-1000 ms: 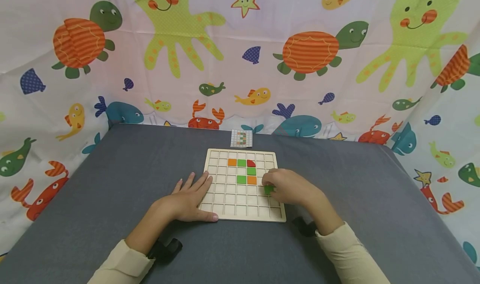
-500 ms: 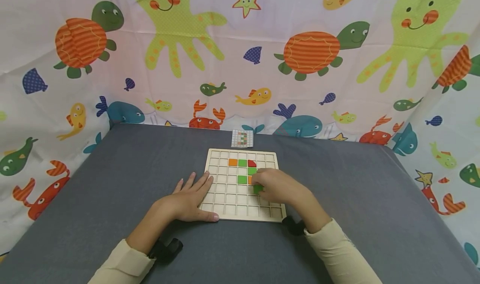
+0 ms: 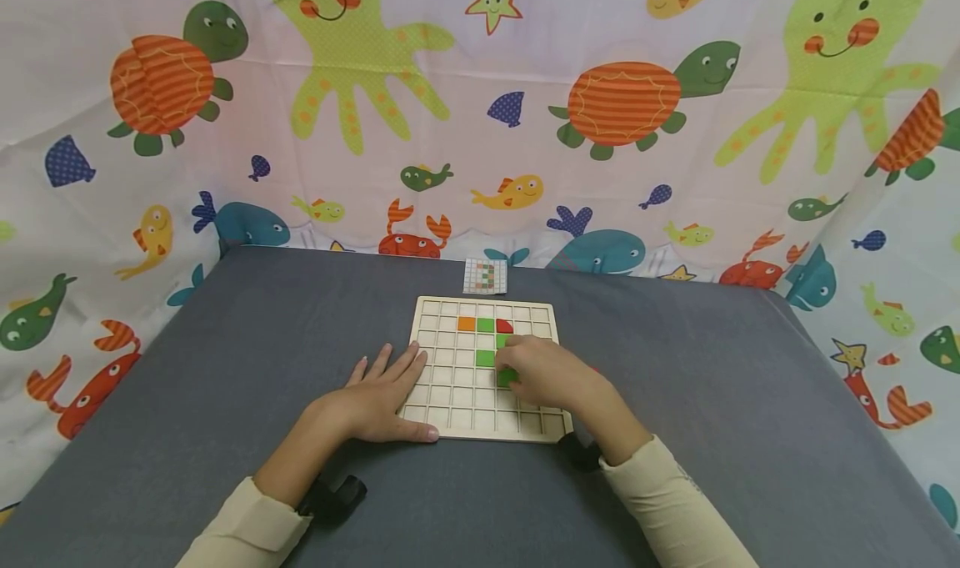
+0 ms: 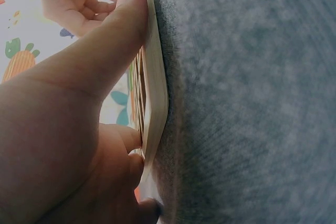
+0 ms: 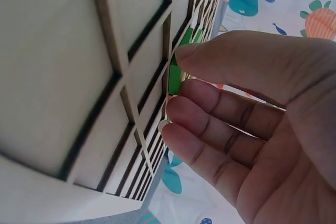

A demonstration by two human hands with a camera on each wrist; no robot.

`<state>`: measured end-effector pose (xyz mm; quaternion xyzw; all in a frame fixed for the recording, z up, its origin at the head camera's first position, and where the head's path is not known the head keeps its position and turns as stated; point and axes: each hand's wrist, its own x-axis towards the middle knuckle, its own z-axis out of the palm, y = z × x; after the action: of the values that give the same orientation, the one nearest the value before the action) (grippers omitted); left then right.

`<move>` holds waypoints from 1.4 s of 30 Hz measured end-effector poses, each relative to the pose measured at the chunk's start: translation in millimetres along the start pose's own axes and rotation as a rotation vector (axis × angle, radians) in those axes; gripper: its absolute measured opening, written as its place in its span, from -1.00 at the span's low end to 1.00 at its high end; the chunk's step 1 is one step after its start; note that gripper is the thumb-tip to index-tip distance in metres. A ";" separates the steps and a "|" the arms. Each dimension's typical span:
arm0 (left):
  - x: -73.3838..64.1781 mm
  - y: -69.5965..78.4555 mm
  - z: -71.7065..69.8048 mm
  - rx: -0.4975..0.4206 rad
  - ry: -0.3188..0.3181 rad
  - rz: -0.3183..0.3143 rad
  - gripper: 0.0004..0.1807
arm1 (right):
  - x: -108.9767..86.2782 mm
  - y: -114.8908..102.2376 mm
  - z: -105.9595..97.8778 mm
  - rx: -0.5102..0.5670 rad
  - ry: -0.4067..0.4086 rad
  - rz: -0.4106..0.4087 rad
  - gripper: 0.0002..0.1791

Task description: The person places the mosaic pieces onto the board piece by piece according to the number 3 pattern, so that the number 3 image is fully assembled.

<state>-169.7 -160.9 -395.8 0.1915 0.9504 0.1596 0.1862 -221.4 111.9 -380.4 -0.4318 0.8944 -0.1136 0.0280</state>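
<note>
A wooden grid board [image 3: 457, 424] lies on the grey cloth. My left hand [image 3: 372, 401] rests with fingers spread on its left edge, the thumb along the front rim. Between thumb and fingertips my right hand [image 3: 551, 374] pinches a green square tile [image 5: 175, 80], low against a cell right of the board's middle. Above it in the grid sit an orange tile [image 3: 467, 324], a green tile [image 3: 485, 324] and a red tile with one rounded corner [image 3: 504, 327]. Another green tile [image 3: 485, 358] lies left of my right fingers. One more green tile [image 3: 502, 341] is partly covered by that hand.
A small printed card [image 3: 485, 276] with a coloured grid pattern lies behind the board. Grey cloth [image 3: 315, 293] surrounds the board. A curtain [image 3: 465, 134] printed with sea animals rises behind. A tiny red bit [image 3: 595, 369] shows behind my right wrist.
My right hand has moved left across the board with the green tile and come down over a cell, now covering the orange tile there. The left hand has stayed put.
</note>
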 end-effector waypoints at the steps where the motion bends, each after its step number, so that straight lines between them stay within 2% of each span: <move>1: 0.0 0.2 -0.1 0.001 -0.001 0.000 0.24 | 0.0 0.0 0.3 0.000 0.003 -0.001 -0.81; 10: -0.7 1.6 -1.4 -0.006 -0.006 -0.004 0.25 | -5.0 -2.6 1.0 0.028 0.046 -0.013 -0.81; 14: -0.8 1.4 -1.3 -0.016 -0.005 -0.002 0.25 | -14.3 4.4 -5.3 0.061 0.045 0.018 -0.78; 16: 0.2 0.0 -0.2 -0.023 -0.004 -0.001 0.27 | -23.3 13.1 -12.4 0.062 0.053 0.056 -0.77; 20: 5.0 -5.8 5.9 -0.015 -0.003 -0.010 0.31 | -46.4 34.7 -27.5 0.026 0.032 0.236 -0.75; 23: 7.5 -9.5 10.1 -0.011 -0.002 -0.010 0.34 | -59.9 47.5 -34.8 0.027 -0.044 0.352 -0.79; 25: 8.1 -10.5 11.0 -0.023 0.001 -0.001 0.35 | -64.6 53.0 -36.5 0.041 -0.089 0.382 -0.85; 30: 5.9 -8.2 8.2 -0.038 0.007 0.012 0.31 | -64.3 57.8 -32.1 0.067 -0.085 0.363 -0.86; 37: 0.8 -1.0 0.6 -0.009 -0.007 0.002 0.25 | -58.7 60.3 -23.2 0.079 -0.045 0.245 -0.79; 40: 0.3 -0.9 0.3 -0.007 -0.003 0.000 0.25 | -58.3 60.2 -22.7 0.106 -0.048 0.243 -0.77; 42: 0.2 -1.0 0.5 -0.009 -0.002 0.000 0.24 | -58.9 59.3 -23.3 0.098 -0.049 0.272 -0.82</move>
<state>-170.0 -161.6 -396.6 0.1908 0.9495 0.1636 0.1878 -233.4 197.6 -374.1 -0.3071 0.9372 -0.1415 0.0859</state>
